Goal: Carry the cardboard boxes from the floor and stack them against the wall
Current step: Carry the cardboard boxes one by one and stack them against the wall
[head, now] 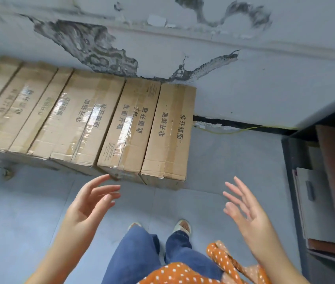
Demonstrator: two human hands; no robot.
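Several brown cardboard boxes (92, 119) with printed characters and clear tape stand side by side in a row against the peeling grey wall (244, 78). The rightmost box (170, 132) ends the row. My left hand (88, 206) hovers below the row's front edge, fingers spread and empty. My right hand (246, 214) is raised to the right, palm facing inward, fingers spread, holding nothing. Neither hand touches a box.
A dark desk or cabinet (326, 181) with a pale drawer stands at the right. A yellow cable (234, 131) runs along the wall's base. A small caster wheel (7, 173) shows under the row at left. My feet (183, 226) stand on grey floor.
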